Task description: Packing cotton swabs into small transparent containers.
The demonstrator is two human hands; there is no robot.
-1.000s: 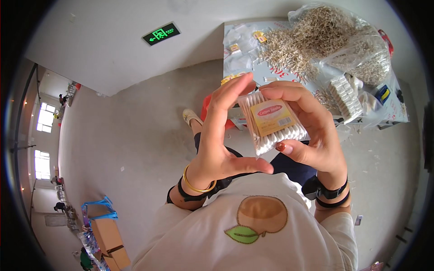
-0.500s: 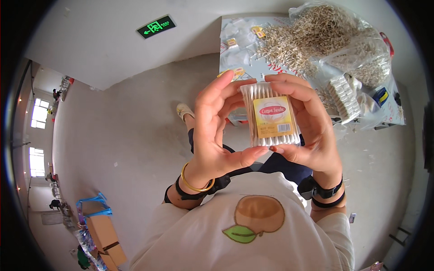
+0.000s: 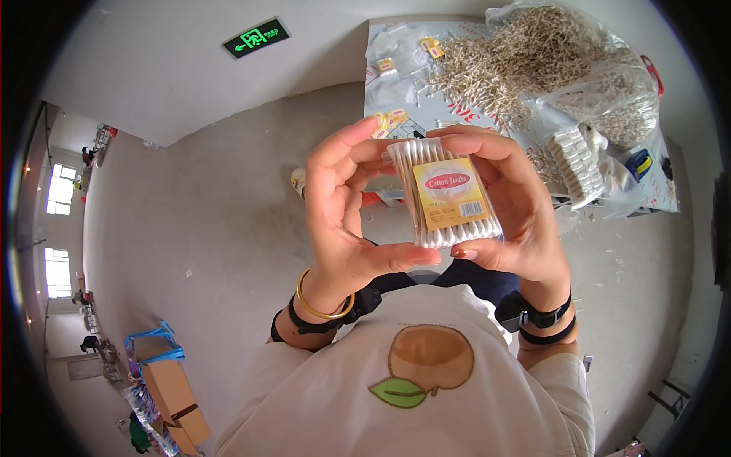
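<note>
A flat clear pack of cotton swabs (image 3: 445, 198) with a yellow and white label is held up in front of me, slightly tilted. My left hand (image 3: 339, 209) grips its left side, fingertips at the upper edge and thumb by the lower edge. My right hand (image 3: 518, 202) curls round the right side, its fingers over the top and its thumb under the bottom corner. White tips line both ends of the swabs inside.
Beyond my hands stands a table (image 3: 442, 103) with a heap of loose swabs (image 3: 483, 72), a big clear bag of swabs (image 3: 548, 38), several stacked swab packs (image 3: 576, 167), and yellow labels (image 3: 392, 122). Cardboard boxes (image 3: 171, 388) stand on the floor at lower left.
Both hands and the pack have shifted slightly left. The pack has tilted a little more, and its upper end leans further left. It stays in both hands.
</note>
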